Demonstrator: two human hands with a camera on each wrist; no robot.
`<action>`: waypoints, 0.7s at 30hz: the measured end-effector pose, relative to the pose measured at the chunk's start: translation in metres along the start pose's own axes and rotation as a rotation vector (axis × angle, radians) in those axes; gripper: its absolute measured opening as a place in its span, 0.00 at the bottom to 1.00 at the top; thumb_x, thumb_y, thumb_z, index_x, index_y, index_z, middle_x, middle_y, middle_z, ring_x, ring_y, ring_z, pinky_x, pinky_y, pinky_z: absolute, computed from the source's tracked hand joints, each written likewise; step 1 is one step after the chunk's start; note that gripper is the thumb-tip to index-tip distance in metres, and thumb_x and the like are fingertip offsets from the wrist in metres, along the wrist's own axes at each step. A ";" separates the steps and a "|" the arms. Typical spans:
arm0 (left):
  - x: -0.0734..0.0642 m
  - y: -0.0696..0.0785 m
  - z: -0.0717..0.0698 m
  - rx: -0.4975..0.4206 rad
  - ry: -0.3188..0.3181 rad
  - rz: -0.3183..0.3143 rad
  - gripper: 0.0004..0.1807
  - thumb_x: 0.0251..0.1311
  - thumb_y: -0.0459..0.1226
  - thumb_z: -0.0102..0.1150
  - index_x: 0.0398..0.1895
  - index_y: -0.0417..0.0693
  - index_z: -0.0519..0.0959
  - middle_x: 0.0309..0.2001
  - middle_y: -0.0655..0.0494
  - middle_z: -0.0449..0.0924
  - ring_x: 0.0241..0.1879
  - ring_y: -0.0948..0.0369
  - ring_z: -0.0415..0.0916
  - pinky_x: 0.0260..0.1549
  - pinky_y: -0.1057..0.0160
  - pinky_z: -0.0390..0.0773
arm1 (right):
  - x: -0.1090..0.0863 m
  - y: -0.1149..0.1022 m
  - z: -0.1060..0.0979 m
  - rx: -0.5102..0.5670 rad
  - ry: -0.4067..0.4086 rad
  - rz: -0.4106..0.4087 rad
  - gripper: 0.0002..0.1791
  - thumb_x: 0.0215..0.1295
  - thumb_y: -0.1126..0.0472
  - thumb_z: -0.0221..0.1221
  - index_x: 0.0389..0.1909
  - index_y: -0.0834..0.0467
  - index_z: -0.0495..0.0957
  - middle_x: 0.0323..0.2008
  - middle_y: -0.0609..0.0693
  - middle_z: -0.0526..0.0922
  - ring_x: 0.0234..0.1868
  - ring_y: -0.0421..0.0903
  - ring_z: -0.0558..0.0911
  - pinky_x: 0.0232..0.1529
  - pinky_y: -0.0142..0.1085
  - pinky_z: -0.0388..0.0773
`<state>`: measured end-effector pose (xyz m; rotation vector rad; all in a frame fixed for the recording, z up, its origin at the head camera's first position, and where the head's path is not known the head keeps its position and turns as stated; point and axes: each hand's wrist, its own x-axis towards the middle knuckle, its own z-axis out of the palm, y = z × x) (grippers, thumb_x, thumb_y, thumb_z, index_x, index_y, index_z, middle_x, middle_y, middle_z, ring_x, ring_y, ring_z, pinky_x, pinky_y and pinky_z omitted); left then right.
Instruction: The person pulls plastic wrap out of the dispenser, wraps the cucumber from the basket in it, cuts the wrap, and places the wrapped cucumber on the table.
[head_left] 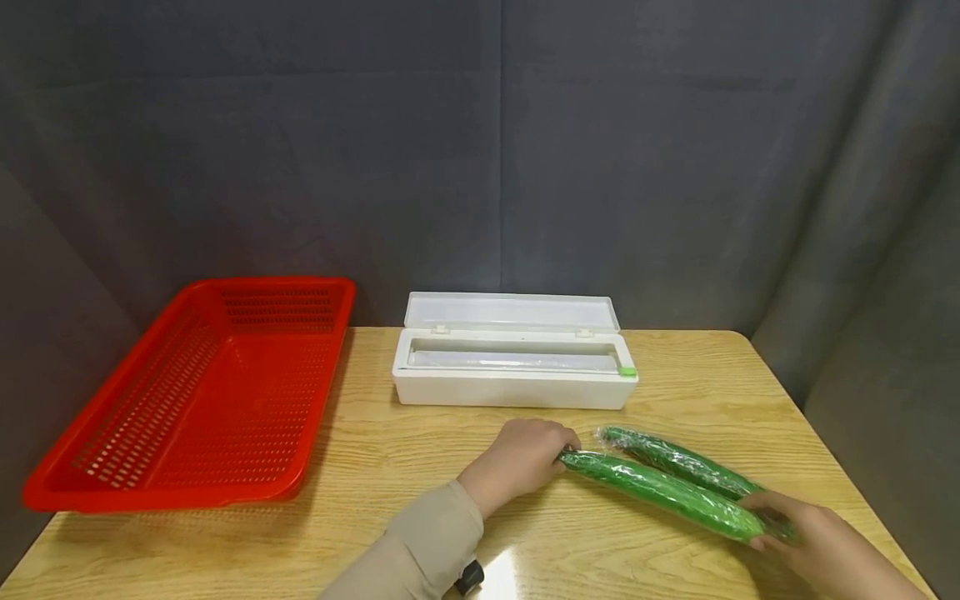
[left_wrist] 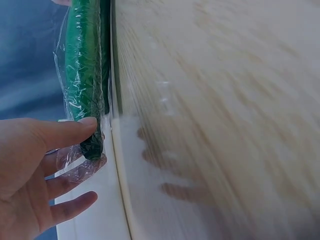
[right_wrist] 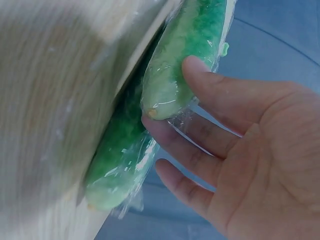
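A cucumber (head_left: 660, 492) in clear plastic wrap lies between my two hands, slanting across the right part of the table. My left hand (head_left: 525, 458) pinches its dark, narrow end; in the left wrist view the thumb presses on the wrap and loose film hangs over the fingers. At the pale, rounded end, my right hand (head_left: 806, 533) holds it, thumb on one side and fingertips on the other. A second wrapped cucumber (head_left: 690, 462) rests on the table just behind, almost parallel; its pale end (right_wrist: 107, 187) shows in the right wrist view.
A white cling film box (head_left: 517, 390) with its lid raised stands at the back centre, a film roll (head_left: 513, 361) inside and a green slider (head_left: 627, 372) at its right. On the left sits a red perforated basket (head_left: 300, 450). Grey cloth (head_left: 480, 167) hangs behind the wooden table (head_left: 360, 467).
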<state>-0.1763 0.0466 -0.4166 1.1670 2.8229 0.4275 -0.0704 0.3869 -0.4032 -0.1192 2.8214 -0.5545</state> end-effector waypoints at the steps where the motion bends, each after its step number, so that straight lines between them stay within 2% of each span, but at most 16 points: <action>1: 0.002 0.002 0.000 0.000 -0.004 0.003 0.17 0.59 0.37 0.69 0.52 0.56 0.84 0.49 0.66 0.84 0.47 0.66 0.81 0.41 0.64 0.79 | -0.001 0.002 0.000 -0.008 -0.005 0.011 0.22 0.55 0.61 0.71 0.50 0.62 0.79 0.47 0.60 0.83 0.45 0.59 0.83 0.41 0.51 0.80; 6: 0.010 0.009 0.002 0.027 -0.025 0.022 0.18 0.59 0.39 0.70 0.53 0.58 0.84 0.49 0.67 0.84 0.48 0.66 0.81 0.42 0.65 0.78 | -0.007 0.007 0.002 -0.040 -0.022 0.053 0.25 0.54 0.57 0.72 0.51 0.63 0.79 0.46 0.62 0.83 0.45 0.59 0.83 0.43 0.53 0.79; 10: 0.014 0.013 0.005 0.047 -0.025 0.027 0.17 0.58 0.38 0.70 0.52 0.59 0.84 0.48 0.68 0.84 0.47 0.66 0.81 0.42 0.65 0.78 | -0.009 0.009 0.002 -0.021 -0.059 0.072 0.27 0.55 0.57 0.71 0.53 0.65 0.78 0.46 0.63 0.82 0.44 0.60 0.82 0.42 0.53 0.79; 14: 0.015 0.015 0.008 0.048 -0.020 0.027 0.17 0.57 0.38 0.70 0.51 0.59 0.85 0.47 0.67 0.85 0.47 0.65 0.81 0.44 0.65 0.78 | -0.010 0.010 0.003 0.010 -0.099 0.093 0.28 0.55 0.57 0.71 0.54 0.66 0.77 0.47 0.63 0.82 0.43 0.60 0.82 0.41 0.53 0.79; 21: 0.016 0.016 0.013 0.056 -0.015 0.030 0.18 0.56 0.36 0.71 0.51 0.59 0.85 0.47 0.66 0.85 0.46 0.65 0.81 0.44 0.66 0.78 | -0.010 0.017 0.007 0.021 -0.105 0.096 0.29 0.55 0.55 0.71 0.54 0.66 0.76 0.46 0.62 0.82 0.44 0.59 0.82 0.41 0.53 0.79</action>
